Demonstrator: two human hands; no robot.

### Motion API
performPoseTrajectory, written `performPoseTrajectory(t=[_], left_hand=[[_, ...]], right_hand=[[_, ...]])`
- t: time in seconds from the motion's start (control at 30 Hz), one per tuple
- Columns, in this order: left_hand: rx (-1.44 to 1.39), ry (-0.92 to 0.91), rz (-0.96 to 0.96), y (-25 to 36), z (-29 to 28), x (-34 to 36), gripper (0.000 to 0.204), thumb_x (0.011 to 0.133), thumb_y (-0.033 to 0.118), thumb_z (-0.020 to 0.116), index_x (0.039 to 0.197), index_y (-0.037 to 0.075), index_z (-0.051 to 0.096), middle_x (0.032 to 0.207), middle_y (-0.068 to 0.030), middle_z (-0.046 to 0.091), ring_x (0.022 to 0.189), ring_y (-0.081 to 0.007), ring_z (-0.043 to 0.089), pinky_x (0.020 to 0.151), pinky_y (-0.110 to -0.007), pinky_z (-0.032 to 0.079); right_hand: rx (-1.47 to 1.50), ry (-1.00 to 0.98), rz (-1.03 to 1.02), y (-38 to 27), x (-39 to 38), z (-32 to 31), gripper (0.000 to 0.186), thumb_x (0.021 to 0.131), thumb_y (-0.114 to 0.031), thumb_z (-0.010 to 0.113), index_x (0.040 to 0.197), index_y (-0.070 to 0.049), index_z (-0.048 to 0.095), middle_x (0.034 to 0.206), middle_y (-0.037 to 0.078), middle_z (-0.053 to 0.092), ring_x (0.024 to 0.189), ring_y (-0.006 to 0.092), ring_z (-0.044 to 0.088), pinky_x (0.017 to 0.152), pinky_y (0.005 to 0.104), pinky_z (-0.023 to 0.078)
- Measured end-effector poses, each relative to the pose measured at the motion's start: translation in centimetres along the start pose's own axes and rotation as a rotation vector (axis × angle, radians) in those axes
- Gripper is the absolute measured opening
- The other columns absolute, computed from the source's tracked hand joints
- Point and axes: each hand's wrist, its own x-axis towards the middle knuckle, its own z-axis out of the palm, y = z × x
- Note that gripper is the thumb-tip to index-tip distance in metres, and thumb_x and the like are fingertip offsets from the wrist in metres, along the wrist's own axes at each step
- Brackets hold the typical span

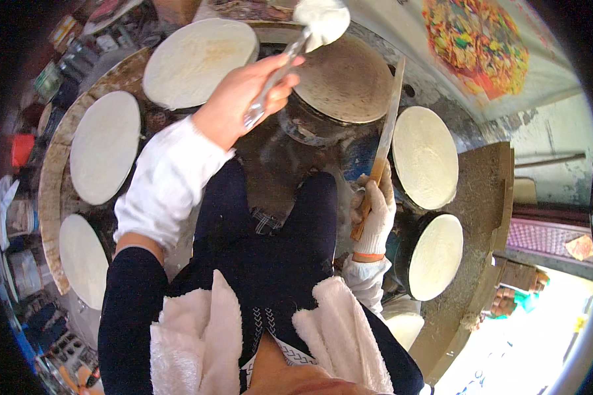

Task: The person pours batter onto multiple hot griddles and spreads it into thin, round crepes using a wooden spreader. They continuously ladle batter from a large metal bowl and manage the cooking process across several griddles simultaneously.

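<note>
My bare left hand [247, 99] is closed round the metal handle of a ladle [270, 92]. White batter [321, 23] is heaped on the ladle's far end, above the back edge of a round dark griddle [342, 76] with nothing spread on it. In a white knit glove, my right hand [377, 209] grips the wooden handle of a long, thin-bladed spatula [389, 125]. Its blade points away from me, passing between the bare griddle and a batter-covered griddle [425, 158] on the right.
Round white flatbreads cover several other griddles: one at the back [201, 62], two on the left [105, 148] [84, 260], one at lower right [435, 257]. A curved counter rim [53, 178] surrounds them. A food poster [478, 46] hangs at back right.
</note>
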Motion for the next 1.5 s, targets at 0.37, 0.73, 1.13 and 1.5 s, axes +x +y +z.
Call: performPoseTrajectory(t=[0.37,0.73,1.13,1.5], left_hand=[[1.259,0.213,0.187,-14.8,-1.5,22.2,0.046,0.094,0.020,0.059,0.136,0.004,0.051,0.074,-0.0136,0.063,0.069,-0.0292,0.065,0.063,-0.045,0.051],[1.896,0.538,0.920,-7.2,-5.7,26.8,0.047,0.095,0.024,0.060,0.140,0.011,0.049,0.094,-0.0128,0.070,0.075,-0.0316,0.068,0.066,-0.044,0.053],[0.661,0.275,0.137,-5.8,-6.4,16.1,0.034,0.096,0.039,0.067,0.082,0.014,0.048,0.058,0.0076,0.039,0.045,-0.0039,0.036,0.043,-0.024,0.026],[0.882,0.808,-0.244,-18.0,-21.3,-6.1,0.041,0.093,0.032,0.068,0.064,0.007,0.053,0.054,-0.0005,0.049,0.044,-0.0117,0.046,0.043,-0.033,0.034]], right_hand=[[-0.163,-0.048,0.095,3.1,14.2,-1.3,0.054,0.097,-0.011,0.059,0.149,-0.011,0.045,0.081,-0.001,0.058,0.051,0.0072,0.049,0.038,0.0214,0.034],[0.073,0.187,0.122,8.6,19.9,1.7,0.056,0.101,-0.015,0.054,0.154,-0.024,0.038,0.076,0.000,0.050,0.052,0.0103,0.045,0.040,0.0261,0.033],[-0.302,0.193,-0.239,9.9,34.0,5.1,0.055,0.093,-0.016,0.054,0.147,-0.007,0.048,0.125,0.016,0.067,0.110,0.0270,0.064,0.098,0.0337,0.047],[-1.217,0.274,-0.364,7.3,22.8,-6.1,0.056,0.092,-0.029,0.060,0.144,-0.009,0.051,0.109,0.027,0.070,0.099,0.0397,0.069,0.083,0.0438,0.054]])
